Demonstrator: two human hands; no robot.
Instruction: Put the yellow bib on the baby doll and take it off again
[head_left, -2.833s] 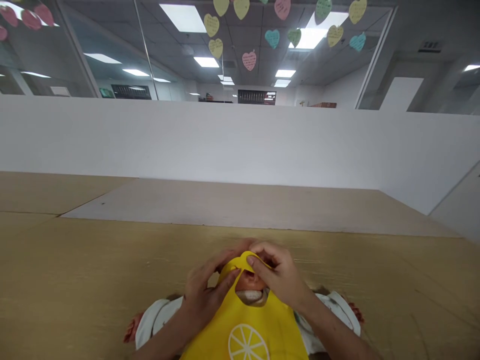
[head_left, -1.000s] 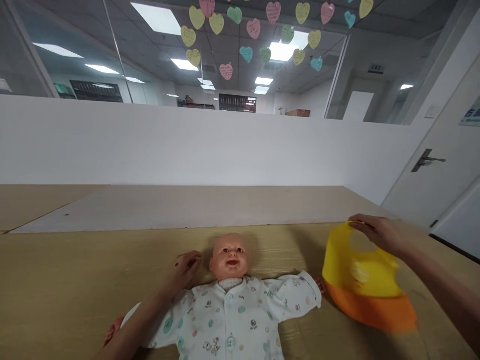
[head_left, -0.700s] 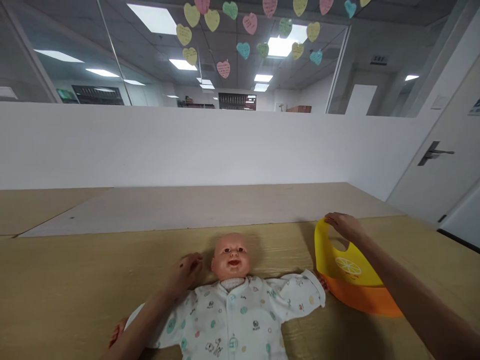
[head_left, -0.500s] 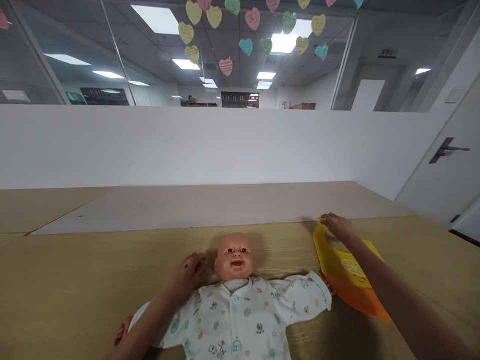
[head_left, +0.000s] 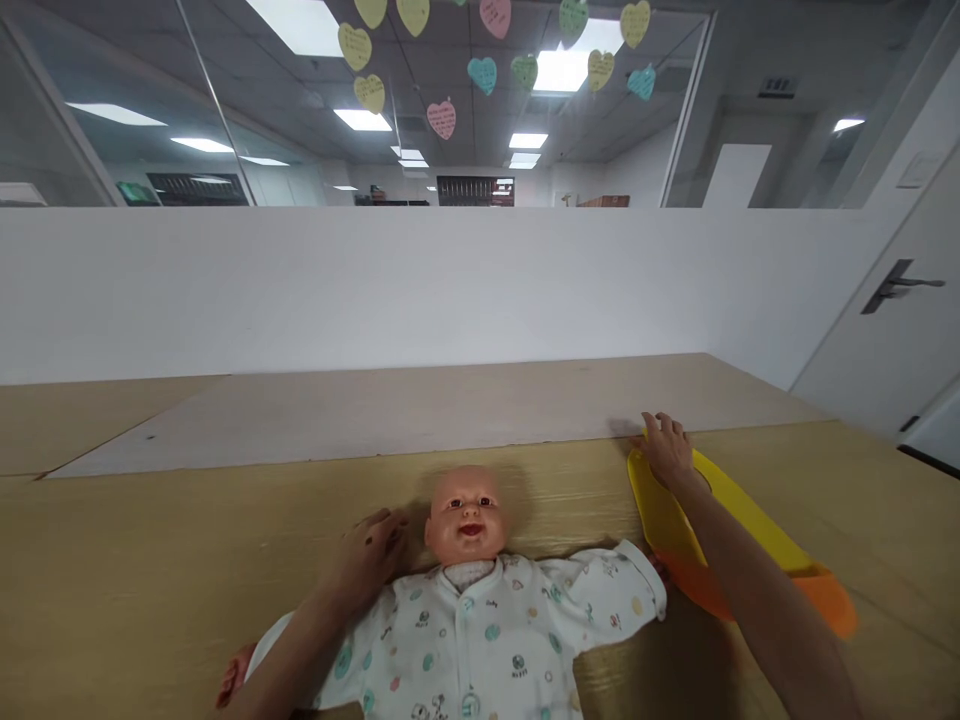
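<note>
A baby doll (head_left: 480,640) lies on its back, dressed in a white patterned top with both sleeves spread out. My left hand (head_left: 373,548) rests on the table beside the doll's head, its fingers loosely bent and holding nothing. The left forearm crosses over the doll's sleeve. To the right, my right hand (head_left: 666,450) has the neck end of a yellow and orange bib (head_left: 750,515) between thumb and fingers. That forearm covers the middle of the bib, whose right side is raised and tilted. One doll hand is partly hidden near the bib's edge.
The wooden table (head_left: 150,560) has a paler board (head_left: 420,410) along its back, against a white low wall (head_left: 450,290). Glass with heart-shaped notes (head_left: 441,118) rises above it. At the right is a door with a metal handle (head_left: 896,285).
The bib's right side has swung up and outward to the right, and its printed face no longer shows. My right hand has turned, fingers pointing more upward. My left hand stays beside the doll's head.
</note>
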